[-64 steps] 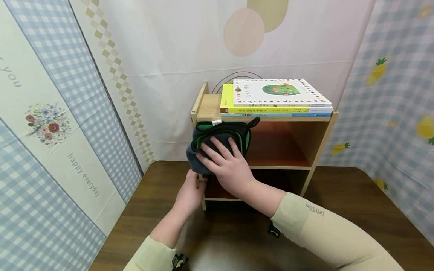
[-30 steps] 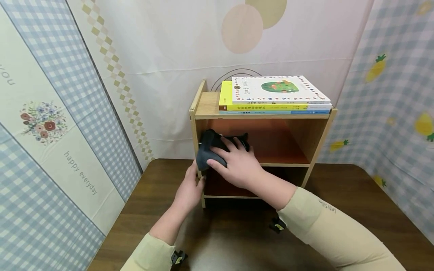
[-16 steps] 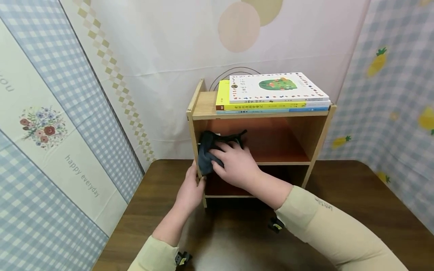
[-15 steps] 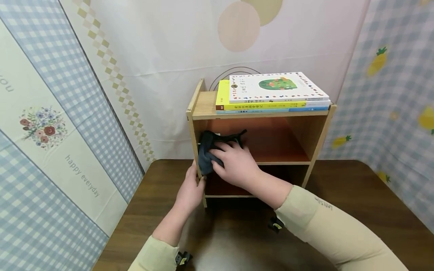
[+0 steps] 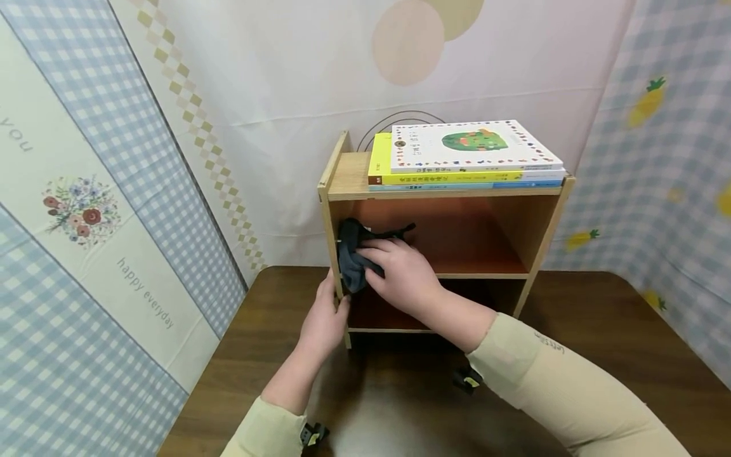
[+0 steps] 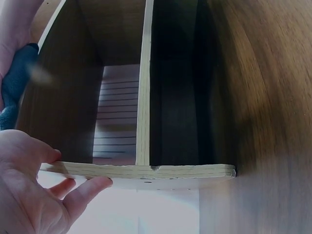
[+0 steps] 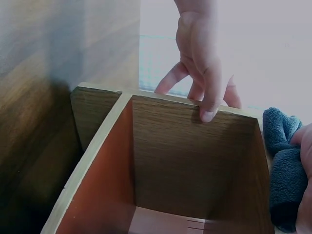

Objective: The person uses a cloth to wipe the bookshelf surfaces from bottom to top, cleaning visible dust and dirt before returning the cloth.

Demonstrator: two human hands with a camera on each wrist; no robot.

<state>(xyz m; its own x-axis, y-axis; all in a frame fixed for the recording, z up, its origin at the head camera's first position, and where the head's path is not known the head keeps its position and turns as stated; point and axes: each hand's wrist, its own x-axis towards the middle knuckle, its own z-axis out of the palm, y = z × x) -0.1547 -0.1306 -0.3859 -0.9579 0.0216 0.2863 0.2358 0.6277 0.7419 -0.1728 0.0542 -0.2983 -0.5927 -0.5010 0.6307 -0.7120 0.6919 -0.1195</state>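
A dark blue-grey cleaning cloth (image 5: 351,266) with black edging is bunched in the upper compartment of a small wooden shelf (image 5: 497,275), against its left side panel. My right hand (image 5: 405,276) grips it, fingers bent into the folds. In the right wrist view the cloth (image 7: 285,183) looks fuzzy and teal, beside the board's edge. My left hand (image 5: 322,324) holds the left panel's front edge lower down. The right wrist view shows this left hand (image 7: 200,53) with its thumb inside the panel and its fingers outside.
Several books (image 5: 468,152) lie stacked on the shelf's top board (image 5: 351,174). The shelf stands on a brown wooden table (image 5: 257,330), with patterned curtains (image 5: 274,158) behind and at both sides. Below the middle board is a dark lower compartment (image 5: 388,311).
The cloth has gone from the front of the top left corner down into the upper compartment, bunching more under my right hand. My left hand has stayed on the panel.
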